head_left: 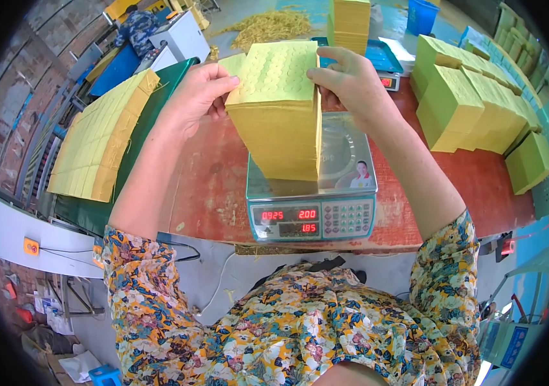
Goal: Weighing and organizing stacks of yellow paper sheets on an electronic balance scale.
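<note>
A tall stack of yellow paper [281, 138] stands upright on the pan of a digital weighing scale [345, 151] in front of me. Rows of round, scale-like marks cover its top sheet. My left hand [197, 93] pinches the upper left edge, thumb and fingertips together. On the opposite side, my right hand [352, 83] grips the upper right edge, its thumb at the top and its other fingers curled beside the stack. Red digits glow on the scale's front panel. Part of another yellow piece [232, 63] shows behind the stack, near my left hand.
The scale rests on a worn red table [204, 186]. Several yellow paper stacks [451, 106] stand at the right. More bundles [97, 141] line a green conveyor belt [152, 109] at the left. Behind are a second scale [381, 58], another tall stack [350, 26] and a person [139, 29].
</note>
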Action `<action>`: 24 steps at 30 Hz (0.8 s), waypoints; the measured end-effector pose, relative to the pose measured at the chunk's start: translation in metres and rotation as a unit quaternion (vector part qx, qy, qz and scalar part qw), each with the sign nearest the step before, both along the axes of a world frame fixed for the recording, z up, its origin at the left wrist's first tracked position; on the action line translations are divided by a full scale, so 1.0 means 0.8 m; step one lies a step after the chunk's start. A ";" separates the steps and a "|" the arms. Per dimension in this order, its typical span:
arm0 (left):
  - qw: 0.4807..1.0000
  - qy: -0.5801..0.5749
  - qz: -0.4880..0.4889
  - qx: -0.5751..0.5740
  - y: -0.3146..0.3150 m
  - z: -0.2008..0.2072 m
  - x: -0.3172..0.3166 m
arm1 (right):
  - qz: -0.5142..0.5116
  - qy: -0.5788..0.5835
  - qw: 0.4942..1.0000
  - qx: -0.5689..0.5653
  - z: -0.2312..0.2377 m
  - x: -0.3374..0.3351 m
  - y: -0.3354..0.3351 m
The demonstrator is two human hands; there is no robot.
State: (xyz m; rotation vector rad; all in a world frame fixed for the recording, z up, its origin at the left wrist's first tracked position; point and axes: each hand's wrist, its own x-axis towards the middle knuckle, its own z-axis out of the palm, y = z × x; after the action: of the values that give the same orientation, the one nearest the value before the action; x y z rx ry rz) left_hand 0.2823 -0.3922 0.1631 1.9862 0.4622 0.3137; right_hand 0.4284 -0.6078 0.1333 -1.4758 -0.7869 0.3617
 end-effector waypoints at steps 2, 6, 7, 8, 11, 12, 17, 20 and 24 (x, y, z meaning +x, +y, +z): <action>1.000 0.002 0.016 0.006 0.001 0.000 -0.003 | 0.000 0.001 1.000 -0.003 -0.002 -0.002 0.002; 1.000 -0.007 0.010 0.019 -0.001 0.002 0.001 | 0.000 0.024 0.999 0.031 -0.013 0.003 0.002; 0.999 -0.009 0.005 0.034 -0.002 0.002 0.002 | 0.002 0.026 0.999 0.044 -0.014 0.004 0.001; 0.999 -0.012 0.000 0.049 -0.002 0.002 0.004 | 0.001 0.026 0.999 0.044 -0.014 0.004 0.000; 0.995 -0.018 0.000 0.095 -0.005 0.002 0.002 | 0.002 0.022 0.999 0.024 -0.011 0.001 0.001; 0.995 -0.018 -0.003 0.095 -0.008 0.002 0.004 | 0.002 0.013 1.000 0.015 -0.012 0.003 0.001; 0.985 -0.021 -0.005 0.169 -0.016 -0.001 0.006 | -0.025 -0.045 0.999 -0.007 -0.023 0.005 0.003; 0.965 -0.010 -0.004 0.264 -0.010 -0.001 0.004 | -0.068 -0.121 0.990 -0.024 -0.032 0.007 0.002; 0.853 0.017 0.028 0.521 -0.030 0.006 -0.001 | -0.069 -0.146 0.987 -0.005 -0.034 0.000 -0.002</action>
State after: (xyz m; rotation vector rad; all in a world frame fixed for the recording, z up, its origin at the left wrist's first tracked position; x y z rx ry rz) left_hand 0.2819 -0.4165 0.1679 3.0424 0.4020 0.6657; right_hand 0.4282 -0.6095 0.1064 -1.6044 -0.9091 0.0435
